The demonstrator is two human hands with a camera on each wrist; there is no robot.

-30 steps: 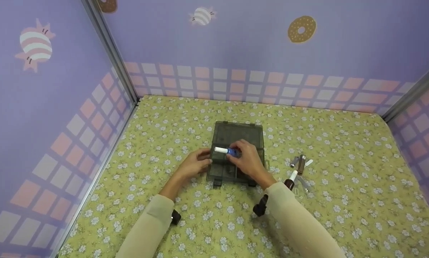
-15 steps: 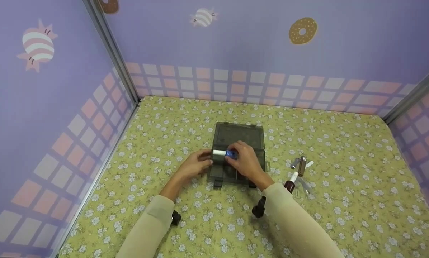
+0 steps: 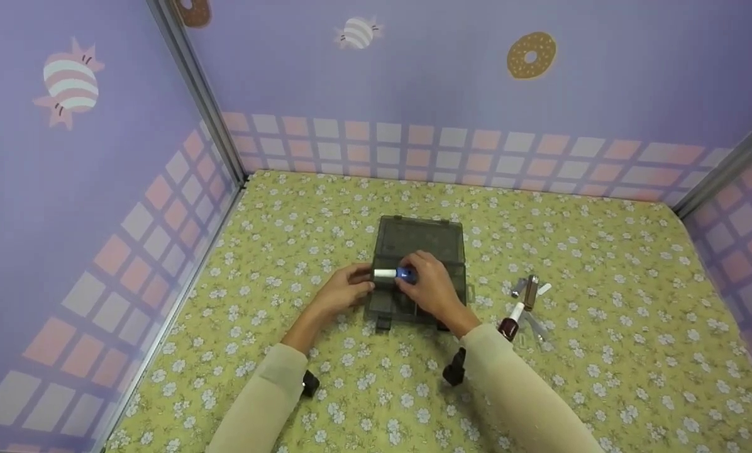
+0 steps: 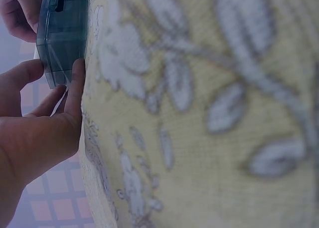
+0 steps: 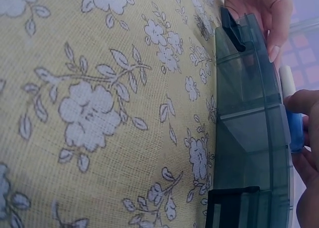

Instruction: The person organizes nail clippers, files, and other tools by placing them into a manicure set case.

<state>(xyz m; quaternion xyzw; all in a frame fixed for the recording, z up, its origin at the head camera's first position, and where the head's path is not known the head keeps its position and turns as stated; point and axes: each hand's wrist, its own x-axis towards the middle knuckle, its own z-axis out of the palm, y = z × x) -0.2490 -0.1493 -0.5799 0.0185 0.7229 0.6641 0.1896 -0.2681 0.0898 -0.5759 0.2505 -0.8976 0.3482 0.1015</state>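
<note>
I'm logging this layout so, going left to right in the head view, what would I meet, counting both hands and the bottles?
Left hand, white-capped blue bottle, right hand, white-capped dark red bottle, slim brown item.

Purple walls (image 3: 414,82) fill the top, with a candy picture (image 3: 71,83) (pink and white stripes) upper left; yellow flowery cloth (image 3: 652,352) lies below.

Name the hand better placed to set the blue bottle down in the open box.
Probably the right hand: it pinches the blue bottle over the open box. The left hand holds no bottle and touches the box's left side.
</note>
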